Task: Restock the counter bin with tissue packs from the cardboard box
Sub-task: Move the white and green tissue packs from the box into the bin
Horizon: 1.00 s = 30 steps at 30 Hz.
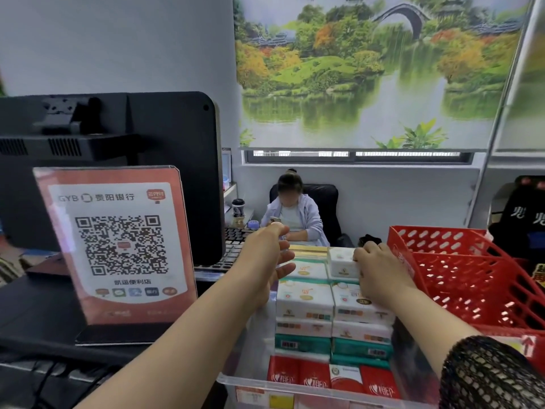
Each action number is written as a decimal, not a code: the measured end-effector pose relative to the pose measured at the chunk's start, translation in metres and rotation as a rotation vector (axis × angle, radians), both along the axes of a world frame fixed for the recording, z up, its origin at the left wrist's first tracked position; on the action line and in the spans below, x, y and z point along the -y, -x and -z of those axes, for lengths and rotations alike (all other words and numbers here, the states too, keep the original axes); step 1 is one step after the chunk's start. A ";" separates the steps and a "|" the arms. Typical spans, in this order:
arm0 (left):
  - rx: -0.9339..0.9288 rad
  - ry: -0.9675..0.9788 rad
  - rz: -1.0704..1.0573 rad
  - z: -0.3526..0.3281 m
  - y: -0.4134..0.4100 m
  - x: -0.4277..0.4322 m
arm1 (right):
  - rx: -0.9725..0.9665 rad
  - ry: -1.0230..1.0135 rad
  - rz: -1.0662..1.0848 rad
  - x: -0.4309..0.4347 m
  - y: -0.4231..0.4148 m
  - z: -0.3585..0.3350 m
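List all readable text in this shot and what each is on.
"GYB 贵阳银行": top of the orange-and-white QR sign in its clear acrylic stand.
"凯运便利店": same sign, under the QR code.
"心相印": red packs at the front of the clear plastic bin.
Too blurred: white and green tissue packs, red plastic basket label, black garment white characters.

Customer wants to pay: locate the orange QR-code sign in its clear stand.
Left in the head view, the orange QR-code sign stands before the black monitor, left of the clear plastic tissue bin.
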<state>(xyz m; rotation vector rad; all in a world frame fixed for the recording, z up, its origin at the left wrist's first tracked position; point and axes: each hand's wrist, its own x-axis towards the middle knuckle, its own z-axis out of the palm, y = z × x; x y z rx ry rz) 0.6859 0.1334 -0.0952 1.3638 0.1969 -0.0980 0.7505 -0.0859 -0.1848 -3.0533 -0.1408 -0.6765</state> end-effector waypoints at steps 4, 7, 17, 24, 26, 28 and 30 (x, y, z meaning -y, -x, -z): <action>-0.002 0.004 0.003 0.002 0.000 -0.002 | -0.032 -0.004 0.011 -0.001 0.002 -0.002; 0.003 -0.004 0.000 0.003 0.001 -0.005 | -0.055 -0.016 0.021 -0.001 0.003 -0.004; -0.020 -0.019 -0.006 0.003 0.014 -0.015 | 0.058 -0.493 0.037 -0.036 0.028 -0.033; -0.011 -0.029 0.029 0.003 0.040 -0.032 | -0.073 -1.058 -0.073 -0.083 0.080 -0.054; -0.004 -0.021 0.055 0.007 0.050 -0.038 | -0.084 -1.145 -0.075 -0.093 0.102 -0.055; -0.010 -0.010 0.082 0.013 0.060 -0.041 | -0.075 -1.161 -0.065 -0.102 0.124 -0.054; -0.021 0.016 0.109 0.022 0.072 -0.042 | -0.053 -1.196 -0.076 -0.111 0.144 -0.050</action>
